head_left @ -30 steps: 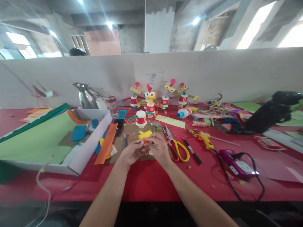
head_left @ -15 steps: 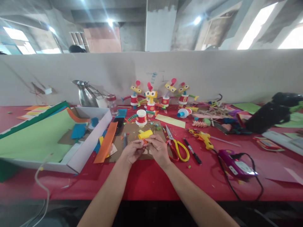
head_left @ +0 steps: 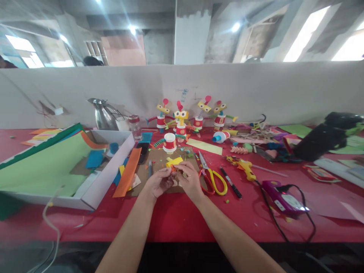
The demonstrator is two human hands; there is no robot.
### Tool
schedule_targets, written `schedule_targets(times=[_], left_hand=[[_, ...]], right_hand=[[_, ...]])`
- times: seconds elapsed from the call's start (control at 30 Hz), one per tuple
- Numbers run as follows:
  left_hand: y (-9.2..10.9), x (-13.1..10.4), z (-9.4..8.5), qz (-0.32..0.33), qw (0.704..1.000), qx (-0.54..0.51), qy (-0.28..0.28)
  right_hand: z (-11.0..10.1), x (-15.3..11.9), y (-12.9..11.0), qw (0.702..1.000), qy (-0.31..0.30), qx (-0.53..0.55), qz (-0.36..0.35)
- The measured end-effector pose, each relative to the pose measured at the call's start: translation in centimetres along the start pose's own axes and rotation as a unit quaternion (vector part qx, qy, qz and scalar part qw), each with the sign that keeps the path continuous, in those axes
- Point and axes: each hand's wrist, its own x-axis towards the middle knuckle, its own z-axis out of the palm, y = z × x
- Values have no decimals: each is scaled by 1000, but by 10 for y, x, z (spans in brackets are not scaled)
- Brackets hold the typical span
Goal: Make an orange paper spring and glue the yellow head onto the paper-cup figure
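Observation:
Between the fingertips of both hands is a small orange piece (head_left: 173,169), partly hidden by the fingers. My left hand (head_left: 160,182) pinches it from the left, and my right hand (head_left: 188,179) grips it from the right. Just beyond them a yellow paper roll (head_left: 174,162) lies on the brown board (head_left: 159,154). A red and white paper cup (head_left: 170,143) with green coiled arms stands past the roll. Scissors (head_left: 212,174) with red and yellow handles lie beside my right hand.
Several cup figures (head_left: 181,128) stand by the wall. At left are a white box (head_left: 106,170), an orange strip (head_left: 128,172) and a steel jug (head_left: 104,115). On the right lie a black pen (head_left: 231,182), a yellow glue gun (head_left: 247,169) and a purple device (head_left: 284,199).
The fingers of both hands have shifted slightly around the orange piece, and more of it shows. The yellow roll looks nearly where it was.

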Motion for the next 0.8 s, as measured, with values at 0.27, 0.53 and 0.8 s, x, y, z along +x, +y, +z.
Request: schedule_targets(times=[0.27, 0.53, 0.8], left_hand=[[-2, -1, 5, -25, 1000, -14, 6], [0, 4, -1, -18, 1000, 2, 20], [-4, 4, -2, 6, 1000, 3, 8]], right_hand=[[-7, -1, -5, 997, -22, -54, -46], [-1, -4, -9, 999, -22, -23, -32], [1, -5, -6, 1000, 6, -12, -22]])
